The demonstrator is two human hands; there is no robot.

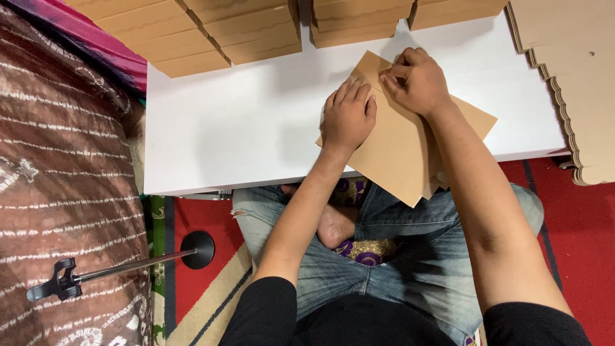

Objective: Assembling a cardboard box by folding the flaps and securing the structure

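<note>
I see my left hand [348, 117] lying flat on the brown cardboard sheet [400, 154], fingers stretched out together and palm pressing it down, gripping nothing. My right hand [415, 80] sits just beyond it on the sheet's far corner, fingers curled in and pinching the folded cardboard edge there. The sheet rests on the white surface [243, 122], its near corner hanging over the surface's front edge above my lap. Past the sheet, along the surface's far edge, stand stacks of folded cardboard boxes [256, 32]. To the sheet's right lies a pile of flat cardboard with scalloped edges [570, 77].
</note>
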